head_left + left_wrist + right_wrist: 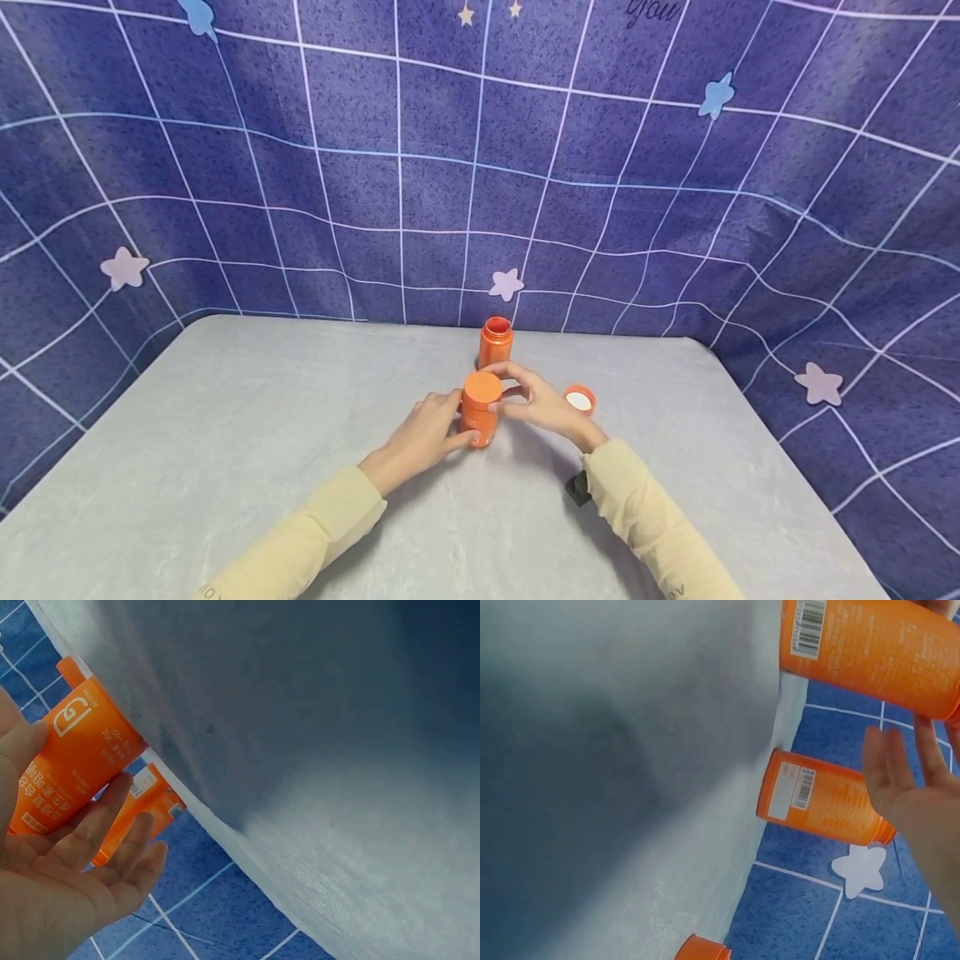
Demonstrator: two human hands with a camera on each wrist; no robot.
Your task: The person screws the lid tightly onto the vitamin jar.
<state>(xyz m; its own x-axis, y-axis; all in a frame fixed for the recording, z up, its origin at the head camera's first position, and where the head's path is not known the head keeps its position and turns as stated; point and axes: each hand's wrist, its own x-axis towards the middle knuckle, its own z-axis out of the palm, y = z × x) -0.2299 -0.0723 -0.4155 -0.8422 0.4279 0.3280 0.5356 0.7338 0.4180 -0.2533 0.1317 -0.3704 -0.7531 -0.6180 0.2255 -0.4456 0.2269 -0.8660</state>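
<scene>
An orange bottle point(478, 427) with writing on its side stands upright on the table, its orange cap point(482, 387) on top. My left hand point(423, 429) grips the bottle's body, thumb on the near side; the left wrist view shows the printed label point(82, 765) close by. At the cap, my right hand point(536, 404) pinches with thumb and fingers from the right. Just behind stands a second orange bottle point(495, 346), uncapped, its mouth facing up. In the right wrist view, both bottles' barcode sides show, the second bottle point(810, 799) beyond the right fingers.
A loose orange cap point(579, 400) lies with its white inside up, right of the right hand. A small dark object point(579, 487) shows beside the right cuff; its kind is unclear. A blue gridded cloth point(435, 192) with stars hangs behind the grey table point(262, 392).
</scene>
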